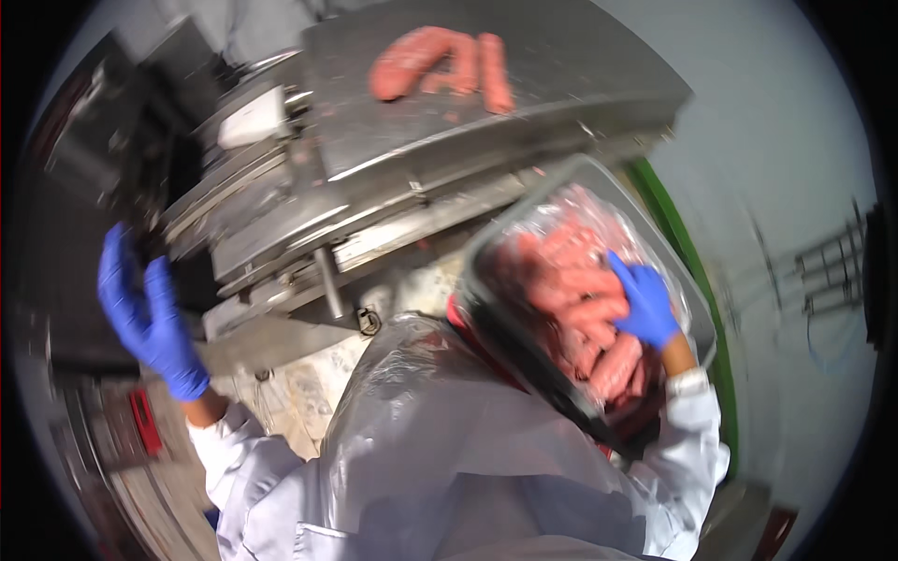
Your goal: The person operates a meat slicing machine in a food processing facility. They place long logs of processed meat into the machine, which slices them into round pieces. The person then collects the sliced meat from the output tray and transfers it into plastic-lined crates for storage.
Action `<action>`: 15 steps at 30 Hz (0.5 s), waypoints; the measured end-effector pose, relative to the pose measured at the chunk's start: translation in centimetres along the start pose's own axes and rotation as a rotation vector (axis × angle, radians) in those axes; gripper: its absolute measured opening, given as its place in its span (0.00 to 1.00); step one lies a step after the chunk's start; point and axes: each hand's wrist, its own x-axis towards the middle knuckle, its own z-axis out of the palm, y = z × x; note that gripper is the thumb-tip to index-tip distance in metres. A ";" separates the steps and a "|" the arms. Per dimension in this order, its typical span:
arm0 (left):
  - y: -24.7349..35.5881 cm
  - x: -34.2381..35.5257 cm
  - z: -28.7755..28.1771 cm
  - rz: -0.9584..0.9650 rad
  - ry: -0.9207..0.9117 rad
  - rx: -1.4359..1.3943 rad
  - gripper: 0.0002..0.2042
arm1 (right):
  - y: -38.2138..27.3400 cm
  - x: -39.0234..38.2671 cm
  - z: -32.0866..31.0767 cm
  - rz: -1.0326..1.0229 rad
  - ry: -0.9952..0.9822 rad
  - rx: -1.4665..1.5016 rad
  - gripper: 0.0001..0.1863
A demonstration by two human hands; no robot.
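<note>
My left hand (150, 309), in a blue glove, is raised open at the left with nothing in it, beside the dark steel machinery. My right hand (641, 309), also gloved in blue, is inside a grey tub (702, 318) on the right, its fingers bent onto one of the pink meat rolls (585, 313) piled there in clear plastic film. On the steel table (589, 65) above the tub lie a bent pink piece (402, 70) and a straight one (496, 75), with small scraps around them.
Steel machinery (243, 187) with a white block (253, 117) fills the upper left, and a short steel post (327, 280) juts below the table. A red object (145, 421) is at the lower left. A green strip (683, 224) runs along the floor beside a pale wall (786, 140) with a black rack.
</note>
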 end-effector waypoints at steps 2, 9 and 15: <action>-1.3 0.5 -11.3 0.024 0.320 0.366 0.20 | -1.0 0.0 -3.0 0.022 0.086 -0.066 0.47; -14.2 -5.0 -35.1 -0.258 0.642 0.447 0.27 | -4.9 8.3 -11.9 0.094 0.401 0.230 0.45; -21.2 -3.3 -37.3 -0.382 0.158 0.170 0.27 | -23.2 29.6 -11.1 -0.171 0.143 0.522 0.45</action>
